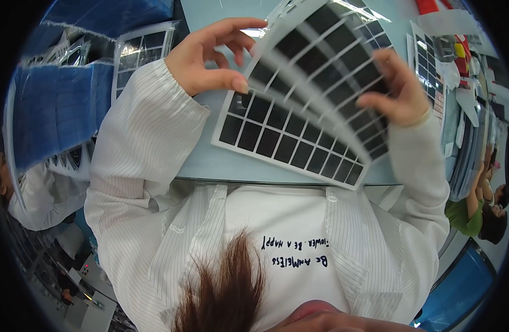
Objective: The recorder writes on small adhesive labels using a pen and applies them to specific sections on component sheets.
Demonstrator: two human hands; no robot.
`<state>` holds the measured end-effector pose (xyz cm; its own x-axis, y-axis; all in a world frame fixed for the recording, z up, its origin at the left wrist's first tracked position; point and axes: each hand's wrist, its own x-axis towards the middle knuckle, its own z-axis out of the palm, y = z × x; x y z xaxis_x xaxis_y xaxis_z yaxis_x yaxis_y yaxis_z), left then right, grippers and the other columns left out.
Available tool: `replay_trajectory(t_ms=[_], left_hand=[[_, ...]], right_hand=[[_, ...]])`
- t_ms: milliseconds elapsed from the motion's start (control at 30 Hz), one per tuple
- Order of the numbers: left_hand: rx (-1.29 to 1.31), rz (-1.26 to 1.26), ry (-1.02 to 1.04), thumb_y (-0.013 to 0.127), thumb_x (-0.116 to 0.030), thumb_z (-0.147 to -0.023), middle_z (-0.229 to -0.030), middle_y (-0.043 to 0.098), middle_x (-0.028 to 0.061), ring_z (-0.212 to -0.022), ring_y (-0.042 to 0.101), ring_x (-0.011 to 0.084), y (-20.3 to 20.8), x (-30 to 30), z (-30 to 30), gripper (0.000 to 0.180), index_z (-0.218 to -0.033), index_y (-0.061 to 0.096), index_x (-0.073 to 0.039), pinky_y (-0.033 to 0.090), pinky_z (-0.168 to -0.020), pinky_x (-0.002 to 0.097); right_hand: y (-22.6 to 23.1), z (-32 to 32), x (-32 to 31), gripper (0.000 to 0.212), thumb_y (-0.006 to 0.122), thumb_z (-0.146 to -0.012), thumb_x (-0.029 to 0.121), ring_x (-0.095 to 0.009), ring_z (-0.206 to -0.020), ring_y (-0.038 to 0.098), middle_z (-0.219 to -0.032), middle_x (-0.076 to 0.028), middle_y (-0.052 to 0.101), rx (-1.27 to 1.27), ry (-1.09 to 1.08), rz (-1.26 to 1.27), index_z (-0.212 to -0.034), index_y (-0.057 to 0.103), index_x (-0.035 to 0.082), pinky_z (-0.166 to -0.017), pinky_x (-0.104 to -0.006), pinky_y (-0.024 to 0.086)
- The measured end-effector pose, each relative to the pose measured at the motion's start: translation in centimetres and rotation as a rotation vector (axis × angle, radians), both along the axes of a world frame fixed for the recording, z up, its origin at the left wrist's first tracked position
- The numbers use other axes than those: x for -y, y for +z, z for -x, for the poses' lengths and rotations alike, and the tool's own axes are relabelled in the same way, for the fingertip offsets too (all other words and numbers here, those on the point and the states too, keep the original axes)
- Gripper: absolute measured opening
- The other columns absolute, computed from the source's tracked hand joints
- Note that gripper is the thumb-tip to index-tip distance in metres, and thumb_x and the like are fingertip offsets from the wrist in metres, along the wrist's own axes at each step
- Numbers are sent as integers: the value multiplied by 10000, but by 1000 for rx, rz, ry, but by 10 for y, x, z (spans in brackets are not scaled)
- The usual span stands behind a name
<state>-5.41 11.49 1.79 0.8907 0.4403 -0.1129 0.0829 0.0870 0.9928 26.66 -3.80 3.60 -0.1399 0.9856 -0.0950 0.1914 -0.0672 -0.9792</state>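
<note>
My left hand (210, 58) has its fingers apart and its thumb stretched out beside the left edges of the sheets; nothing shows in its grasp. With thumb and fingers, my right hand (398, 91) holds the right side of an upper sheet of black rectangles (315, 52), white-bordered and blurred by motion. Beneath it, tilted toward my body, lies another sheet of black rectangles (285, 144), its rows divided by white lines. The upper sheet hides part of the lower one. More glossy layers show at the upper sheet's far edge, their number unclear.
The pale glass-topped table (204, 160) carries the sheets. Blue wrapped stacks (60, 110) stand at the left, beside a bagged sheet (141, 52). At the right lie another gridded sheet (426, 63) and a red and yellow item (462, 55). Other people sit at both sides.
</note>
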Motion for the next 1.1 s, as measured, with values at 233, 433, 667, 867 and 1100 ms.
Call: replay_trajectory(t_ms=[233,433,667,867,1100], left_hand=[[-187,-937,-325,924,-346,-409,-1073,493,42,-1049,484,236,-12,-1,-4,733,-1048,634,-133,465,-899,333],[-282,-821,-259,903,-162,-480,-1028,526,33,-1028,509,226,-6,6,-4,588,-1002,637,-116,474,-926,344],[-163,-725,-212,880,-105,-501,-1014,545,32,-1019,534,225,-9,4,-6,560,-1005,637,-109,469,-918,343],[-51,-773,-185,912,-212,-438,-1040,530,45,-1071,490,236,-2,2,-11,717,-1079,611,-100,432,-962,345],[-265,-915,-287,931,-215,-405,-1137,470,62,-1113,443,255,-7,3,-4,817,-1130,577,-91,442,-975,345]], right_hand=[[-20,-94,-55,702,779,-713,15,-152,-984,620,-1071,-68,639,408,-36,-53,-1320,428,47,-833,-269,512],[-4,-71,-40,671,829,-682,197,-164,-1042,590,-1099,-49,645,839,-194,-353,-1272,528,94,-861,-294,454],[9,54,14,851,884,-519,361,-230,-961,547,-1110,-117,537,540,223,-218,-1212,538,9,-828,-325,446],[-5,51,25,762,882,-489,310,-306,-970,529,-1071,-153,502,606,250,-259,-1086,547,-25,-845,-354,445],[-1,50,29,691,876,-482,254,-316,-993,542,-1092,-161,525,661,182,-273,-1028,571,-39,-861,-363,453]])
